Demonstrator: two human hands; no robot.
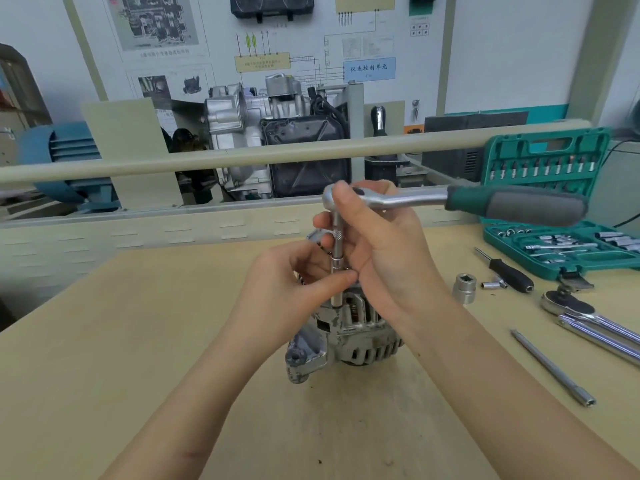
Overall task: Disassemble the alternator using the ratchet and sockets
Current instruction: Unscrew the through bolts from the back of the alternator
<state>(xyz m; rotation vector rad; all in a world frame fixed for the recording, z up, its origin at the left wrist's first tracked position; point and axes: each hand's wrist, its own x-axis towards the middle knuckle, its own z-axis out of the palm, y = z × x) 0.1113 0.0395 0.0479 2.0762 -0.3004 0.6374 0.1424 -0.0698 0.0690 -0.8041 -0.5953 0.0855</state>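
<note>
The table (145, 341), a pale wood-grain surface, is carrying everything. At its far right corner a green socket set case (554, 237) is lying open, its lid standing up with a row of bits. The alternator (346, 337) is standing near the middle of the table, its vented grey housing facing up toward the camera. A ratchet (450, 200) with a green and grey handle is hovering above it, handle pointing toward the right edge, with an extension bar and socket (336, 265) reaching straight down onto the top of the alternator. The right hand (377, 244) is curling its grip round the ratchet head and the upper bar. The left hand (294, 282) is pinching the lower bar between thumb and fingers, just above the socket. Near the right edge a second, chrome ratchet (588, 323) is lying, with a long extension rod (554, 368) closer to the near edge. Between these and the alternator are sitting a black-handled driver (509, 271), a large loose socket (464, 287) and a small adapter (493, 284).
</note>
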